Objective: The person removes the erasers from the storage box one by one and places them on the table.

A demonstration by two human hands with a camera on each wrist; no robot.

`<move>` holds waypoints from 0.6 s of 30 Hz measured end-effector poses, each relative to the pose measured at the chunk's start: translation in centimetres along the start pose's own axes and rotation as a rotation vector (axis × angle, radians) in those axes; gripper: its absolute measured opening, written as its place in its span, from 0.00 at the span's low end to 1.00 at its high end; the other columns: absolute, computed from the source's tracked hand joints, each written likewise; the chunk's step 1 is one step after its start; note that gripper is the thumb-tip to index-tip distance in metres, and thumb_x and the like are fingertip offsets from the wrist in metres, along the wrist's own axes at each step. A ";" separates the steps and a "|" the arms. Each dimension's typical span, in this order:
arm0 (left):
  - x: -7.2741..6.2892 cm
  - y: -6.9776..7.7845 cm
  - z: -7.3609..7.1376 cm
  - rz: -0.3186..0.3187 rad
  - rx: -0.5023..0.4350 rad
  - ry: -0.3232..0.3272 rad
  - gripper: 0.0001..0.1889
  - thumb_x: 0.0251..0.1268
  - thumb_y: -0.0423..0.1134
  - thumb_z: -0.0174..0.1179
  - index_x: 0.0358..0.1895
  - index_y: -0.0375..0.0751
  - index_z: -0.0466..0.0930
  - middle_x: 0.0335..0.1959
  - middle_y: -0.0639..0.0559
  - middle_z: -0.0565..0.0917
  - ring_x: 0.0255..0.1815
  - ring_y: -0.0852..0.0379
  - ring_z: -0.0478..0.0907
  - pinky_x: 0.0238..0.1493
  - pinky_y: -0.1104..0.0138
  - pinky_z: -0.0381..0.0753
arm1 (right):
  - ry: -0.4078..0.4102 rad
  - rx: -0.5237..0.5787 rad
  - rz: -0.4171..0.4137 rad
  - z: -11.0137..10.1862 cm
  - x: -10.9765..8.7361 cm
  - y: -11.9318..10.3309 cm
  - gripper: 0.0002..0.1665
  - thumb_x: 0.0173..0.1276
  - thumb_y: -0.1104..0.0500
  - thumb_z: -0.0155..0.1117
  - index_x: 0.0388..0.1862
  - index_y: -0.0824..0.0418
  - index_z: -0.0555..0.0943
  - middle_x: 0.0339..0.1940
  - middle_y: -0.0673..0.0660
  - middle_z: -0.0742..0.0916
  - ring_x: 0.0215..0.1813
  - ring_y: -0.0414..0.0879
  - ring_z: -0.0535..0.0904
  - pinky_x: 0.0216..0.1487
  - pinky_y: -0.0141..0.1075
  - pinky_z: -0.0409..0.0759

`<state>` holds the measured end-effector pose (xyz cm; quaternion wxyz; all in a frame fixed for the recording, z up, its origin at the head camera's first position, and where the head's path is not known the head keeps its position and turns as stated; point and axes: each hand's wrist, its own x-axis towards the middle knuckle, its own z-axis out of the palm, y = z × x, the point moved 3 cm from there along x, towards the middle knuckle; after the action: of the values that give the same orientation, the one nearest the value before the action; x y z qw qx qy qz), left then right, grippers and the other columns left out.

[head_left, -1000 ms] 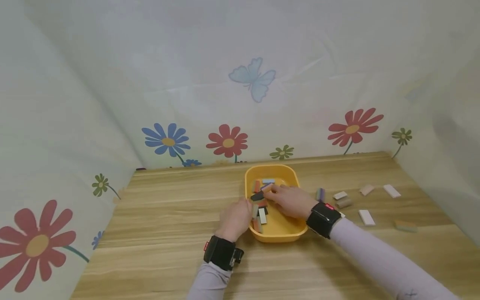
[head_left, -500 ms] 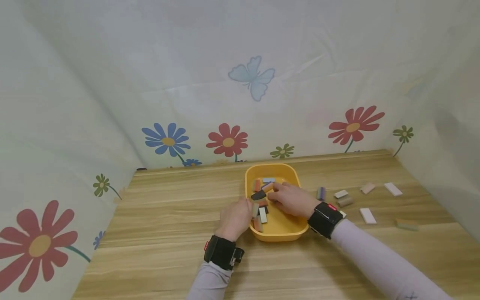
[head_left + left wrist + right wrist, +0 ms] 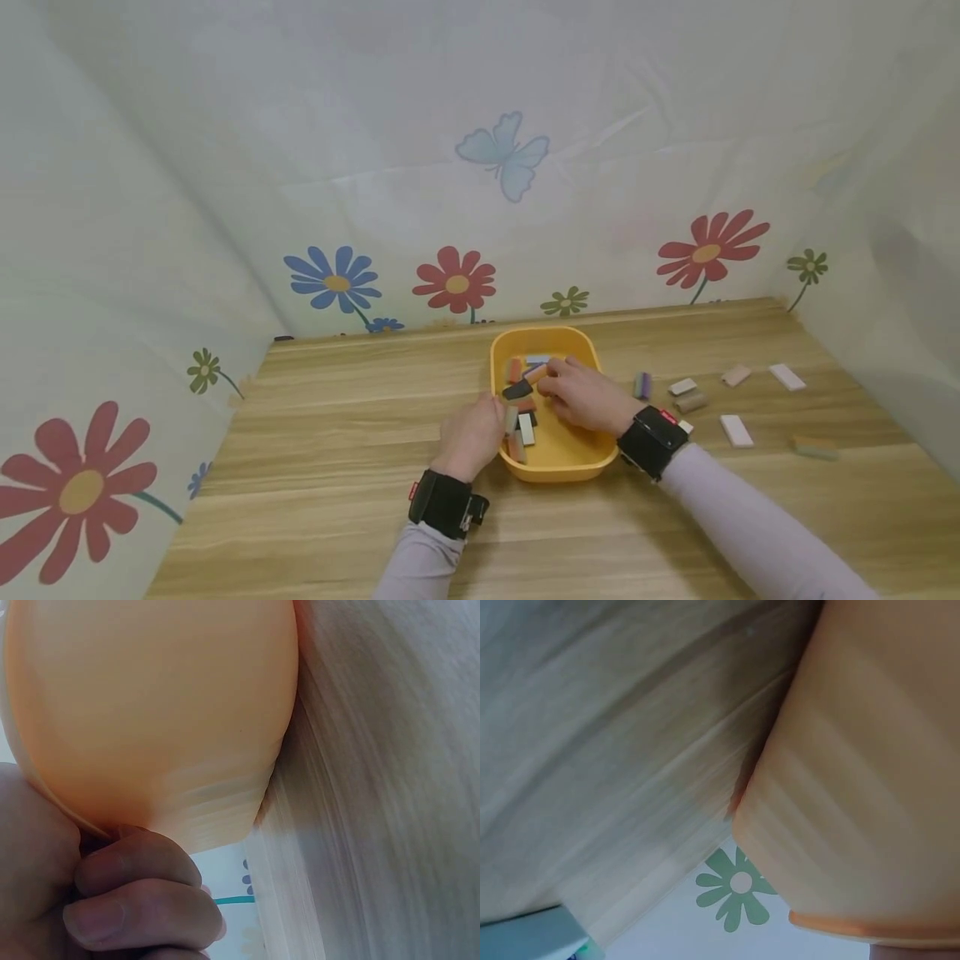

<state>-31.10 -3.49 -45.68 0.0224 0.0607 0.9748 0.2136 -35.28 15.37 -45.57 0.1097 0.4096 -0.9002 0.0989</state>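
My left hand (image 3: 472, 433) grips the left rim of a yellow plastic basket (image 3: 558, 475), thumb and curled fingers pinching its edge in the left wrist view. Over the basket, my right hand (image 3: 588, 398) reaches in from the right and pinches the end of a small orange block (image 3: 536, 374) between thumb and fingertips. A black block (image 3: 517, 390) lies just left of the orange one, overlapping its end in the head view. Below it are a white block (image 3: 527, 430) and several coloured ones along the basket's left side. The right wrist view shows only the basket's outer wall (image 3: 870, 787).
Right of the basket, several blocks lie scattered on the wooden table (image 3: 337, 417): a purple and teal one (image 3: 642, 385), a brown one (image 3: 691, 402), white ones (image 3: 737, 431) and an orange-green one (image 3: 815, 448). A flower-printed sheet (image 3: 375, 167) stands behind the table.
My right hand has shifted very slightly at the orange block. The left hand stays on the rim and the basket stays in place; the head view has tilted a little.
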 end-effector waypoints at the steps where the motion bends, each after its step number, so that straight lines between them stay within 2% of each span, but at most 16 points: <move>1: 0.0 0.0 -0.1 0.003 0.001 0.003 0.19 0.79 0.48 0.36 0.35 0.42 0.74 0.20 0.50 0.72 0.19 0.52 0.69 0.22 0.61 0.66 | 0.001 0.005 0.004 -0.1 0.1 0.0 0.09 0.58 0.67 0.66 0.34 0.54 0.80 0.37 0.52 0.74 0.37 0.49 0.68 0.38 0.39 0.71; 8: 0.1 0.0 -0.5 0.010 0.031 0.026 0.19 0.79 0.47 0.37 0.35 0.42 0.74 0.20 0.49 0.73 0.20 0.52 0.70 0.23 0.60 0.67 | 0.010 0.061 0.010 -0.3 0.5 0.1 0.09 0.60 0.67 0.64 0.36 0.55 0.82 0.39 0.51 0.74 0.38 0.49 0.68 0.39 0.39 0.70; 12: 0.1 0.1 -0.4 0.033 0.055 0.036 0.18 0.79 0.45 0.38 0.35 0.40 0.74 0.20 0.49 0.73 0.20 0.52 0.70 0.23 0.59 0.69 | 0.051 0.082 -0.027 -0.6 0.5 0.2 0.10 0.59 0.68 0.66 0.37 0.56 0.82 0.39 0.52 0.76 0.38 0.47 0.69 0.39 0.39 0.71; 18: 0.0 0.2 -0.1 0.043 0.065 0.013 0.19 0.79 0.45 0.37 0.36 0.39 0.74 0.19 0.50 0.72 0.18 0.53 0.70 0.20 0.61 0.68 | 0.133 0.108 -0.049 -3.0 0.2 1.1 0.13 0.59 0.68 0.71 0.41 0.55 0.83 0.41 0.54 0.77 0.40 0.48 0.71 0.41 0.42 0.73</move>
<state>-31.06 -3.35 -45.52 0.0093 0.0809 0.9798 0.1829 -35.93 16.73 -42.72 0.1492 0.4292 -0.8741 0.1716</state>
